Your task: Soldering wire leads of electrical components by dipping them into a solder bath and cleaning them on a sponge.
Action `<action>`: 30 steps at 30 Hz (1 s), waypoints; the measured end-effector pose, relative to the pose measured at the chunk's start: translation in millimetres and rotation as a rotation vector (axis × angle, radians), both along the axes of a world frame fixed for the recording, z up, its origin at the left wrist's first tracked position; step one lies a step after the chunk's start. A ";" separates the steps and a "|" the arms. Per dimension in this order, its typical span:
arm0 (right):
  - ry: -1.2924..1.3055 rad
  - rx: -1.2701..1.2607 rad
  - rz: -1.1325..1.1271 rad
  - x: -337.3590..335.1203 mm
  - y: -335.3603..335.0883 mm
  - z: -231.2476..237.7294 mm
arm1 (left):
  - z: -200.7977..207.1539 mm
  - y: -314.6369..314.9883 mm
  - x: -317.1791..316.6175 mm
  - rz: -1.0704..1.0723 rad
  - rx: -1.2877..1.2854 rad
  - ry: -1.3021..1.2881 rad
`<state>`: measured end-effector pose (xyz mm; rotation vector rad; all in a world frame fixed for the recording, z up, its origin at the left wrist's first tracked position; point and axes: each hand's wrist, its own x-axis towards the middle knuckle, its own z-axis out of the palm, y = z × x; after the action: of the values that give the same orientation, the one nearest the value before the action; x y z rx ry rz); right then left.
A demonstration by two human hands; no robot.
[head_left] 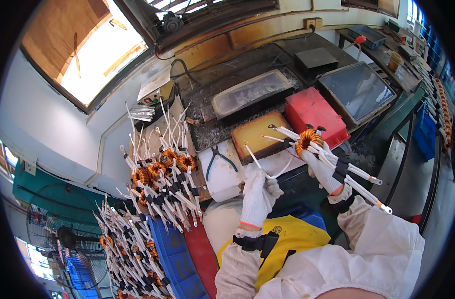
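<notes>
My right hand (321, 172), in a white knit glove, is closed on a copper-wound ring coil (307, 142). White-sleeved leads with metal lugs and black bands stick out from both sides of the coil. To its left, my gloved left hand (257, 197) pinches a thin white-sleeved lead (252, 155), whose bare copper-coloured end points up and away. This lead curves back toward the coil; where it joins is hard to make out. Just beyond both hands lies a shallow tray (260, 137) of yellowish material. Blue-handled pliers (220, 160) rest on a white surface left of it.
Several similar coils (157, 172) are heaped on the bench at left, with more below beside a blue crate (173, 256). A red box (314, 115), a rectangular metal-rimmed pot (252, 93) and a dark-surfaced tray (358, 93) stand farther back. A fan (65, 236) is at lower left.
</notes>
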<state>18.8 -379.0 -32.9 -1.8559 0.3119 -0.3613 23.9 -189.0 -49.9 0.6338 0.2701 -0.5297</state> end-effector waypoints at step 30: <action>0.058 0.172 0.046 15.2 -5.5 -18.6 | -23.1 5.0 6.0 -0.008 -0.178 0.014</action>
<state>34.1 -384.5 -51.5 -1.7037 0.3287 -0.2413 29.9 -184.0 -73.1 0.4585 0.2310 -0.5597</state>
